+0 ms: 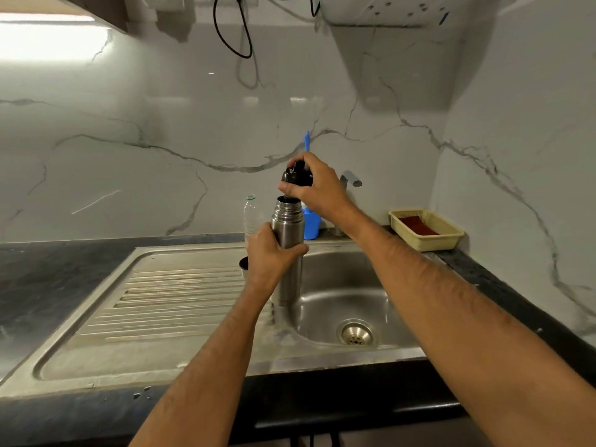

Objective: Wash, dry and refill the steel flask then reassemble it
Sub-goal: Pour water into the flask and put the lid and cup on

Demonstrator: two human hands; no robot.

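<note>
Nearest the camera, along the bottom of the frame, runs the dark counter edge (338, 404), and two bare forearms reach up from it toward the middle. Beyond the edge lies the steel sink (342, 285), its ribbed draining board (167, 298) filling the lower left and its bowl, with the round drain (355, 332), at lower centre-right.

At the centre of the frame the left hand (269, 258) is wrapped around the middle of the steel flask (288, 230), fingers curled across its front. The flask stands upright at the seam between draining board and bowl (whether its base rests on the steel or hangs just above it cannot be told). Its mouth is uncovered. Just above that mouth the right hand (314, 187) grips the black stopper (295, 176), fingers and thumb curled round it, the stopper tilted and apart from the flask's neck.

Just left of the left hand a dark round cup (243, 263) peeks out on the draining board, mostly hidden. Behind the flask stand a clear plastic bottle (251, 214) and a blue tub (311, 224) with a blue handle (307, 141) rising above the right hand. Further right are the tap (351, 179) and a yellow basket (425, 230) holding something red. The marble wall (161, 130) closes the back, with a black cable (232, 33) looping at the top.
</note>
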